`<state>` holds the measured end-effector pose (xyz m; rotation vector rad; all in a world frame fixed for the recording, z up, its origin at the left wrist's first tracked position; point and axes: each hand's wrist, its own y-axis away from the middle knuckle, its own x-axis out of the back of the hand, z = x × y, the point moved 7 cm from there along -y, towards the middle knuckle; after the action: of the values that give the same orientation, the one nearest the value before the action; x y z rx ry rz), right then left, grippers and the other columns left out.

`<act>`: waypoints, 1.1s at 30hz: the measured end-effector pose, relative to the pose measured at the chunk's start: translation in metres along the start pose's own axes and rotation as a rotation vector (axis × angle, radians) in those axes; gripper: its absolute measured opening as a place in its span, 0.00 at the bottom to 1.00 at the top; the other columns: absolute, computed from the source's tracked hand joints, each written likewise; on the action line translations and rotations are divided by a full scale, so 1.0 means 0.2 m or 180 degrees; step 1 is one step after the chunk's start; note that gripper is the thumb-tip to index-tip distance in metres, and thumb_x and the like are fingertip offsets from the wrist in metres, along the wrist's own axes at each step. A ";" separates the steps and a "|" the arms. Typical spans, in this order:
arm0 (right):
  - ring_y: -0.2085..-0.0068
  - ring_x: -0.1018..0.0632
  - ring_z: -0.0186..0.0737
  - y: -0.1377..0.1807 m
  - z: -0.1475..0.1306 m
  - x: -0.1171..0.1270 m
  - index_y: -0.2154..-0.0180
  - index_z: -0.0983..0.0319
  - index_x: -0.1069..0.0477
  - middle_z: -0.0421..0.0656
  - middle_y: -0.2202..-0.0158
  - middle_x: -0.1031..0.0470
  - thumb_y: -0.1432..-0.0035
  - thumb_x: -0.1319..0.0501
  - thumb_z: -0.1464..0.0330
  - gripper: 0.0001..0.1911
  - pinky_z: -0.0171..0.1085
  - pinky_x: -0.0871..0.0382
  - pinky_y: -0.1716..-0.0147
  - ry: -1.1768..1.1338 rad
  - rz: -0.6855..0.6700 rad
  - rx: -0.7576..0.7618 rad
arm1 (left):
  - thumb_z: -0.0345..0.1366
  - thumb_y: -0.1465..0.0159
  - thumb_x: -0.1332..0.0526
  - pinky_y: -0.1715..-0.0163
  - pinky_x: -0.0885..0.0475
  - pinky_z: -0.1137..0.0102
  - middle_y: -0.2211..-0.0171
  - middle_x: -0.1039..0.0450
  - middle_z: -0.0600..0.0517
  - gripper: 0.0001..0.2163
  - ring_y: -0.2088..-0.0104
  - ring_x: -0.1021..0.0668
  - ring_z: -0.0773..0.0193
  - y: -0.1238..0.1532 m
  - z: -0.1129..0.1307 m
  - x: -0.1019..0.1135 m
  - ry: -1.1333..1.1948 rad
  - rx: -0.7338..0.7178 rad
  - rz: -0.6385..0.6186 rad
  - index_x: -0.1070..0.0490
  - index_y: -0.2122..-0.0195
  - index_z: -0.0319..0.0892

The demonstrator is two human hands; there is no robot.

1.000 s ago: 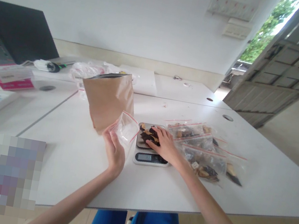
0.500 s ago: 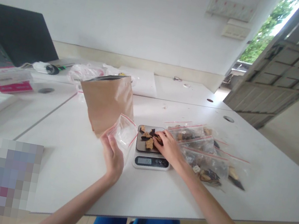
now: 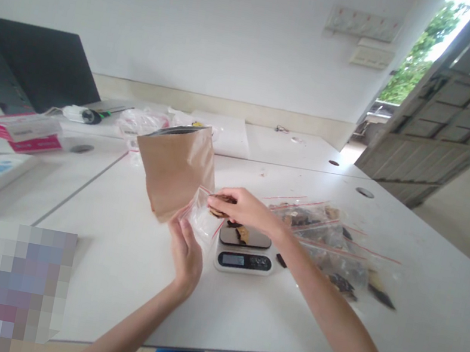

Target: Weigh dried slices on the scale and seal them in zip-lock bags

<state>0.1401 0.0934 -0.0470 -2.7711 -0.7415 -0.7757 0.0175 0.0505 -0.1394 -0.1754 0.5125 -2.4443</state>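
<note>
My left hand (image 3: pixel 186 252) is closed on a clear zip bag (image 3: pixel 202 219) with a red seal line, holding its mouth open. Pinched in my right hand (image 3: pixel 247 207) are several dried brown and black slices (image 3: pixel 221 205), right at the bag's mouth. Below and to the right of the bag stands a digital kitchen scale (image 3: pixel 243 262) with a steel plate. A few dried pieces (image 3: pixel 243 235) still lie on that plate, partly hidden by my right hand. One dark piece (image 3: pixel 280 261) rests on the table beside the scale.
Filled zip bags (image 3: pixel 339 255) lie in a group to the right. A brown paper bag (image 3: pixel 176 172) stands behind my left hand. Further left are a pink and white box (image 3: pixel 25 130) and a black monitor-like panel (image 3: pixel 49 67).
My right hand has lifted dried slices off the scale and moved left to the zip bag. Fewer pieces lie on the plate, and a dark piece now shows beside the scale.
</note>
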 end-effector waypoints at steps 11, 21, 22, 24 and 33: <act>0.58 0.24 0.39 -0.06 -0.08 -0.05 0.58 0.62 0.30 0.46 0.59 0.24 0.40 0.44 0.64 0.11 0.35 0.33 0.61 0.1281 0.0603 0.0472 | 0.47 0.33 0.57 0.48 0.36 0.64 0.52 0.32 0.46 0.17 0.49 0.29 0.63 0.00 0.00 -0.01 0.0446 0.0144 -0.0049 0.38 0.53 0.44; 0.39 0.41 0.47 0.07 0.43 -0.06 0.43 0.62 0.42 0.52 0.39 0.42 0.38 0.48 0.60 0.23 0.49 0.45 0.43 0.2125 0.0698 0.0485 | 0.48 0.34 0.56 0.51 0.34 0.64 0.52 0.32 0.45 0.17 0.52 0.28 0.61 -0.02 0.00 0.01 0.0517 0.0260 0.0175 0.37 0.55 0.44; 0.39 0.41 0.47 0.06 0.45 -0.06 0.43 0.62 0.42 0.51 0.39 0.42 0.38 0.48 0.61 0.23 0.49 0.46 0.43 0.2229 0.0590 0.0476 | 0.48 0.34 0.56 0.51 0.34 0.64 0.52 0.32 0.45 0.17 0.52 0.28 0.61 -0.02 0.00 0.01 0.0525 0.0255 0.0176 0.37 0.55 0.44; 0.43 0.37 0.46 0.02 0.45 -0.06 0.45 0.62 0.40 0.50 0.42 0.39 0.38 0.48 0.62 0.21 0.47 0.44 0.45 0.2391 0.0510 0.0530 | 0.47 0.34 0.56 0.51 0.35 0.65 0.52 0.32 0.45 0.17 0.52 0.28 0.62 -0.02 -0.01 0.02 0.0518 0.0241 0.0156 0.37 0.54 0.44; 0.57 0.29 0.42 0.03 0.39 0.00 0.62 0.58 0.28 0.45 0.59 0.29 0.39 0.47 0.66 0.10 0.37 0.36 0.62 0.2690 0.1030 0.0330 | 0.48 0.34 0.56 0.54 0.34 0.63 0.55 0.32 0.44 0.17 0.54 0.28 0.60 -0.05 -0.01 0.06 0.0489 0.0234 0.0318 0.37 0.55 0.43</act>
<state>0.1777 0.1119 -0.1138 -2.0615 -0.1527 -1.5860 0.0021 0.0510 -0.1374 0.0677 0.4848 -2.3856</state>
